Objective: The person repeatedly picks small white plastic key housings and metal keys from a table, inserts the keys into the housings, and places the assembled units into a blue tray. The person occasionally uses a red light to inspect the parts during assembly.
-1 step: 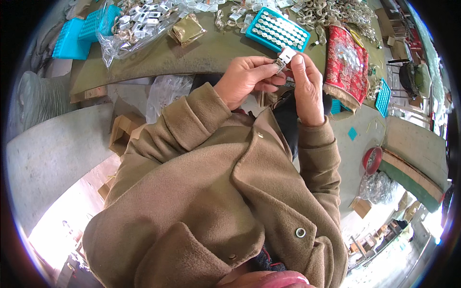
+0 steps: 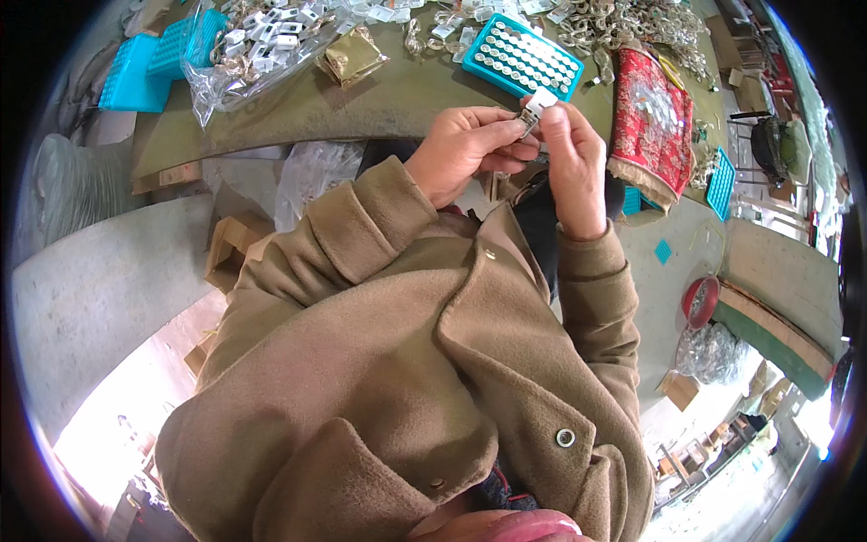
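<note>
My left hand (image 2: 465, 152) is closed, its thumb and fingers pinching a small metal-link band, which looks like a watch band with a white piece (image 2: 540, 99) at its upper end. My right hand (image 2: 578, 163) is closed on the same band from the other side, its thumb pressed near the white piece. The fingers hide part of the band. Just beyond my hands, a turquoise tray (image 2: 470, 65) on the table holds rows of small round white-faced discs.
Loose metal bands (image 2: 623, 23) are heaped at the back right of the table (image 2: 262, 122). A red patterned cloth (image 2: 643, 135) bearing small clear pieces hangs over the right edge. To the left lie a plastic bag of white pieces (image 2: 271, 41), a gold packet (image 2: 352, 56) and turquoise trays (image 2: 135, 77).
My right thumb and hand have shifted slightly to the left, and the white piece has tilted a little. Both hands keep hold of the band.
</note>
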A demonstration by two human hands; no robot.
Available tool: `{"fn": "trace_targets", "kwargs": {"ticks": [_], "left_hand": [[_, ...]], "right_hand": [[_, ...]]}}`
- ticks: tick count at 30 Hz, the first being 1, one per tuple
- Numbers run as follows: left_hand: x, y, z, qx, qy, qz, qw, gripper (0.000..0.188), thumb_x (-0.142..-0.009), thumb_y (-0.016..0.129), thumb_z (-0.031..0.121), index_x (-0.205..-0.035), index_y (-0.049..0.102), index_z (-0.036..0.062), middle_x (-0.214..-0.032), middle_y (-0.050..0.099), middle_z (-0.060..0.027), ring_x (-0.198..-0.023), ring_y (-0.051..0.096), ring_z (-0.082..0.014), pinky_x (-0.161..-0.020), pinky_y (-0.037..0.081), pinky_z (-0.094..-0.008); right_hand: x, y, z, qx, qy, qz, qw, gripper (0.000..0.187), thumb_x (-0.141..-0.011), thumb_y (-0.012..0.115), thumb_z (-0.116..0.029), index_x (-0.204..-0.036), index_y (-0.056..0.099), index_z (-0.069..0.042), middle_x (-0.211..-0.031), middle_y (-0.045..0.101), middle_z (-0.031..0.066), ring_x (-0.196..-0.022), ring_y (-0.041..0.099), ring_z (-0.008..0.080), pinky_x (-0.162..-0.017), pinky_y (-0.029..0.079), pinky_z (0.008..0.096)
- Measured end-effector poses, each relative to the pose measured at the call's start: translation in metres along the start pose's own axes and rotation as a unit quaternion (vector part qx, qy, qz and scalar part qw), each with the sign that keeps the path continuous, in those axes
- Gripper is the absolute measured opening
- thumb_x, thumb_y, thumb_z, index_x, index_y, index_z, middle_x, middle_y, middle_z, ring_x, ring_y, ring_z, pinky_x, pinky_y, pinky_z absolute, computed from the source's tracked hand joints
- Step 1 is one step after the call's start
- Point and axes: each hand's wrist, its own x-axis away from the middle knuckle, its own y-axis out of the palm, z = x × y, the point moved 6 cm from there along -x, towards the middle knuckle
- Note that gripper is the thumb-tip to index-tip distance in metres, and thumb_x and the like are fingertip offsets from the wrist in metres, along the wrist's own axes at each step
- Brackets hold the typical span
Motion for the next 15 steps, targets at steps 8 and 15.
{"fn": "trace_targets", "kwargs": {"ticks": [8, 15], "left_hand": [[-0.007, 0.005, -0.016, 0.174, -0.095, -0.037, 0.979, 0.025, -0.099, 0.059, 0.021, -0.117, 0.062, 0.0036, -0.1, 0.068, -0.0046, -0.094, 0.069, -0.0125, -0.072, 0.059, -0.0192], [-0.011, 0.003, -0.031, 0.203, -0.195, -0.039, 0.959, 0.017, -0.096, 0.066, 0.025, -0.102, 0.061, 0.0097, -0.098, 0.065, -0.0015, -0.07, 0.06, -0.0025, -0.044, 0.044, -0.0101]], "right_hand": [[0.003, 0.0, 0.008, -0.064, 0.014, -0.018, 0.998, 0.024, -0.101, 0.054, -0.016, -0.103, 0.068, 0.004, -0.091, 0.07, 0.0069, -0.08, 0.058, 0.0061, -0.069, 0.049, 0.0232], [-0.001, -0.007, 0.019, -0.263, 0.098, -0.076, 0.957, 0.025, -0.098, 0.053, -0.01, -0.111, 0.065, 0.009, -0.109, 0.07, 0.0175, -0.092, 0.069, 0.0184, -0.08, 0.057, 0.0286]]}}
